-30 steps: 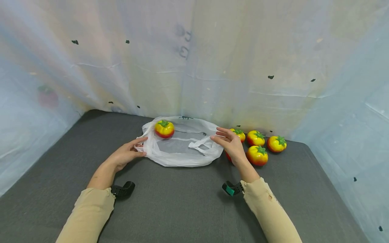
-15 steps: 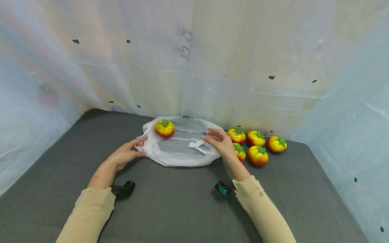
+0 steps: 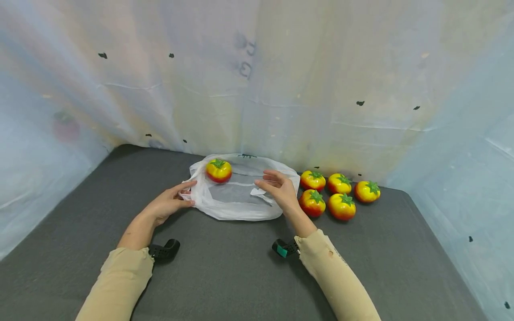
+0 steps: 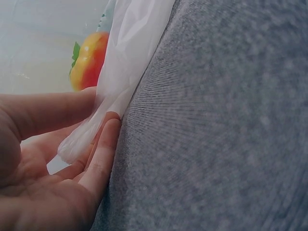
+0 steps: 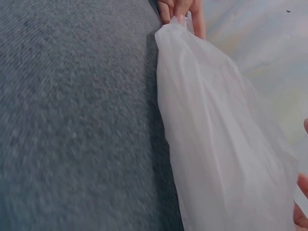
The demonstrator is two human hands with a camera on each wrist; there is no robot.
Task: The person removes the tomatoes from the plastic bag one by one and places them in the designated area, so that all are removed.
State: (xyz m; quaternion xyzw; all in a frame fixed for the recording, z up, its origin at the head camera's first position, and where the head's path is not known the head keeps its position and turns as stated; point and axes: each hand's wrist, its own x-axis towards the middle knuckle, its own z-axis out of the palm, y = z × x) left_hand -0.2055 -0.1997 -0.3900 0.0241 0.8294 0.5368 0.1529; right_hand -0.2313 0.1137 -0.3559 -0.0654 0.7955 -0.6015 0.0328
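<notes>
A white translucent plastic bag (image 3: 241, 213) lies spread on the dark table with its mouth held wide. One red-and-yellow tomato (image 3: 218, 170), topped by a green leafy crown, sits inside at the bag's left; part of it also shows above the thumb in the left wrist view. My left hand (image 3: 166, 205) pinches the bag's left end between thumb and fingers, the gathered plastic (image 4: 79, 142) passing between them. Over the right part of the bag's opening hovers my right hand (image 3: 283, 194), fingers spread and slightly bent, close to a white bag handle (image 3: 259, 192). Nothing shows between those fingers.
Several more red-and-yellow tomatoes (image 3: 342, 207) stand grouped just right of the bag. Pale plastic sheeting (image 3: 321, 89) hangs behind and at both sides of the dark table (image 3: 217, 267).
My right hand has moved left from the bag's right edge to above its opening, uncovering the nearest tomatoes. The left hand keeps its pinch on the bag, nearly still.
</notes>
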